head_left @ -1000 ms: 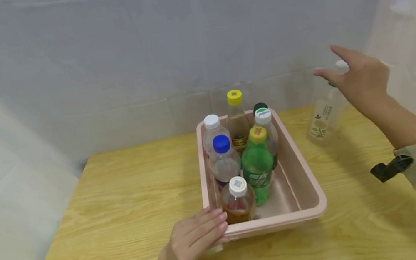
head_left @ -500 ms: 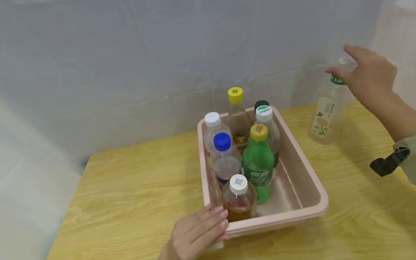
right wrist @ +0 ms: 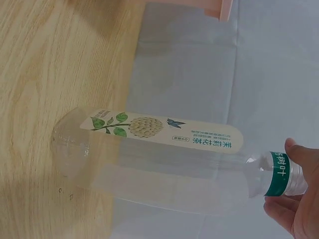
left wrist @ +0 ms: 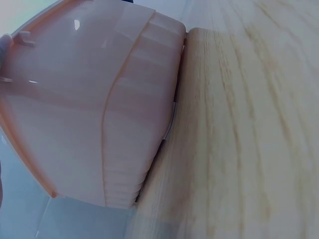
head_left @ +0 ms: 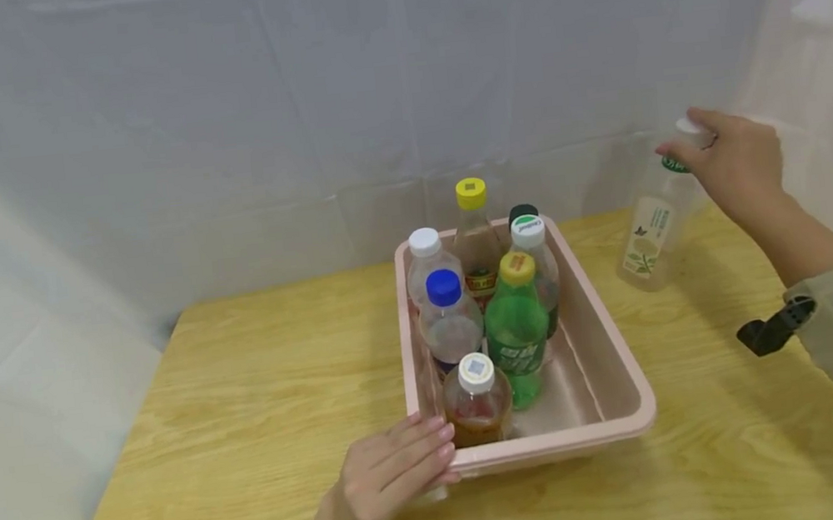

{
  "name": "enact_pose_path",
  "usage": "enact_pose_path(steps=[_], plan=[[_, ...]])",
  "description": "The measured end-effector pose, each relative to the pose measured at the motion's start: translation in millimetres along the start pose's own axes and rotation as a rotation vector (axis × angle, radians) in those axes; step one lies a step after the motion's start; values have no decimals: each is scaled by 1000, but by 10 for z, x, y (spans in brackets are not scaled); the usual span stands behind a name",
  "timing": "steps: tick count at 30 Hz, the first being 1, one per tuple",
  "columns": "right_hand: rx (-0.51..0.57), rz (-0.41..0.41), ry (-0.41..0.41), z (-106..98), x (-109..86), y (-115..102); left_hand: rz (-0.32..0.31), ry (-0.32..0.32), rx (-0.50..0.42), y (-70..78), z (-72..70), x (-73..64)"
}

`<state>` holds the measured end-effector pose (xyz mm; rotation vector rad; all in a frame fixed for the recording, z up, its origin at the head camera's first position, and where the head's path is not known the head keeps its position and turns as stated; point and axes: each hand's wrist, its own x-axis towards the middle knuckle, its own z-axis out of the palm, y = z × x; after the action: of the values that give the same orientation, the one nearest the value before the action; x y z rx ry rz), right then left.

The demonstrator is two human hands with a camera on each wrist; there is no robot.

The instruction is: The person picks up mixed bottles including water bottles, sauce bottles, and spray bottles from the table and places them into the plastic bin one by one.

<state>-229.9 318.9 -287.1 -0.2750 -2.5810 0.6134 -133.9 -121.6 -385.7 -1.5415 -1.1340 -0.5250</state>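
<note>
My right hand has its thumb and fingers round the neck of a clear plastic bottle, just under its white cap. In the right wrist view this bottle stands on the wood and has a green neck band and a flower label. My left hand lies with straight fingers over the near left corner of a pink plastic tub. The left wrist view shows the outer wall of the tub, with a fingertip at its rim.
Inside the tub stand several bottles: a green one, one with a blue cap, one with a yellow cap, and a white-capped one with brown liquid. The wooden table meets a pale sheet behind.
My right hand has come down onto the bottle's neck, its spread thumb and fingers drawing closer together. The left hand, tub and bottles stay in place.
</note>
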Motion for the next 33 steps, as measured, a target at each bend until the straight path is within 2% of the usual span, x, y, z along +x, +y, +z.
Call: enact_pose_path(steps=[6,11,18,25,33], plan=[[68,10,-20,-2,-10,22,3,1,4,0,2,7],[67,1,-31,-31,-48,10,1,-1,3,12,2,18],[50,-69,35,-201,-150,-98,-2,-11,10,13,14,19],[21,-104,85,-391,-243,-277,-2,-1,12,6,30,13],[80,-145,120,-598,-381,-455,2,10,9,-2,37,15]])
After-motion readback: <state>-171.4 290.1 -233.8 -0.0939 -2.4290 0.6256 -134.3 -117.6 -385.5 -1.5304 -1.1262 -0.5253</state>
